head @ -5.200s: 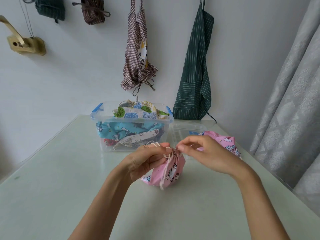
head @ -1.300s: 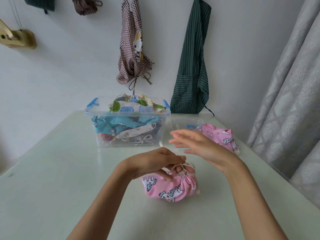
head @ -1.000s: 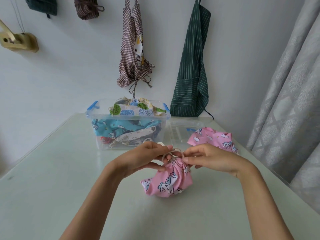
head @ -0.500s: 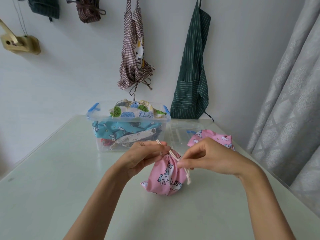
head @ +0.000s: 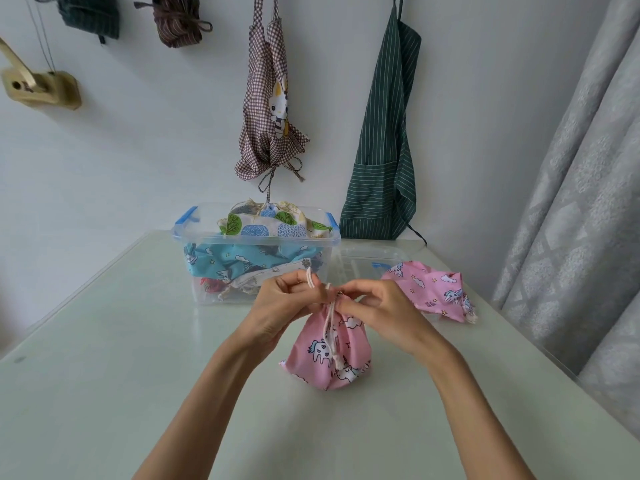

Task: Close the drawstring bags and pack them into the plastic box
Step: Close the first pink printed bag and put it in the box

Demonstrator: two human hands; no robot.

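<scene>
Neck of the pink bag (head: 329,355) hidden behind the left hand (head: 280,313) and right hand (head: 377,313). Cord (head: 329,327) lost among the fingers above. Lid (head: 367,265) partly covered by the second pink bag (head: 433,289). Lower bags in the plastic box (head: 207,292) blurred through its wall. Green apron (head: 381,150) and checked apron (head: 266,98) cut off at the top edge.

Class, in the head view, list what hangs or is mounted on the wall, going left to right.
Wooden wall bracket → dark green bundle → brown striped bundle → brown checked apron → green striped apron.
</scene>
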